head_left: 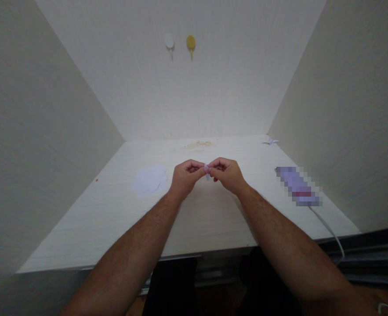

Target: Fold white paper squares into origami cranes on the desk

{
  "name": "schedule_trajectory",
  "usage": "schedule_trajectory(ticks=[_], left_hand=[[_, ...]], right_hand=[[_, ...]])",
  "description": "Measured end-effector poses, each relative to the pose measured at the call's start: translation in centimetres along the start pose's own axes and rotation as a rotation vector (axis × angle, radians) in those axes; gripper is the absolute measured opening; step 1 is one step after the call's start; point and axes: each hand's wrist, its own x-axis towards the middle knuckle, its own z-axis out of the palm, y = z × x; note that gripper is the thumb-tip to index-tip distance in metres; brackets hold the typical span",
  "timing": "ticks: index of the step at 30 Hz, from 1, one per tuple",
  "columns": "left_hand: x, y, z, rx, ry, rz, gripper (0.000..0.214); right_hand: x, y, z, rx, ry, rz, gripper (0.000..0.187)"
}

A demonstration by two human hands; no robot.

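Observation:
Between my two hands is a small piece of folded white paper point(207, 171), pinched at its sides by thumbs and fingertips. My left hand point(187, 175) is closed on its left side, and my right hand point(226, 173) is closed on its right side. The fingers cover most of the paper, so its full shape is hidden. A small red spot shows under my right fingers; what it is I cannot make out. Left of my left hand, white paper sheets point(150, 179) lie on the white table point(114, 219).
At the far right corner rests a small folded paper shape point(270, 141). A blurred-out flat device point(295, 186) lies at the right, its white cable point(328, 228) running over the table's front edge. A white hook point(169, 41) and a yellow hook point(190, 42) are on the back wall.

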Motion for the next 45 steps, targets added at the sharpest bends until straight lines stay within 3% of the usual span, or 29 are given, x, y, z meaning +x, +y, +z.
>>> schedule_trajectory(ticks=[7, 13, 18, 24, 33, 40, 45], left_hand=[[0.1, -0.1, -0.2, 0.080, 0.014, 0.026, 0.021], [0.2, -0.3, -0.2, 0.033, -0.017, 0.114, 0.014], [0.3, -0.6, -0.4, 0.151, -0.008, 0.236, 0.010], [0.4, -0.7, -0.5, 0.254, 0.023, 0.328, 0.007], [0.1, -0.2, -0.1, 0.088, 0.001, 0.183, 0.011], [-0.1, 0.0, 0.2, 0.218, 0.129, 0.118, 0.013], [-0.1, 0.6, 0.4, 0.185, 0.126, 0.056, 0.014]], right_hand=[[0.1, 0.0, 0.2, -0.065, 0.061, -0.029, 0.009], [0.0, 0.2, 0.2, -0.136, 0.092, -0.092, 0.013], [-0.2, 0.2, 0.2, -0.282, 0.115, -0.182, 0.012], [-0.3, 0.0, 0.2, -0.304, 0.147, -0.234, 0.012], [-0.2, 0.1, 0.3, -0.119, 0.120, -0.099, 0.015], [0.1, -0.2, 0.6, -0.009, 0.124, -0.039, 0.015], [0.3, 0.2, 0.6, 0.021, 0.098, -0.028, 0.020]])
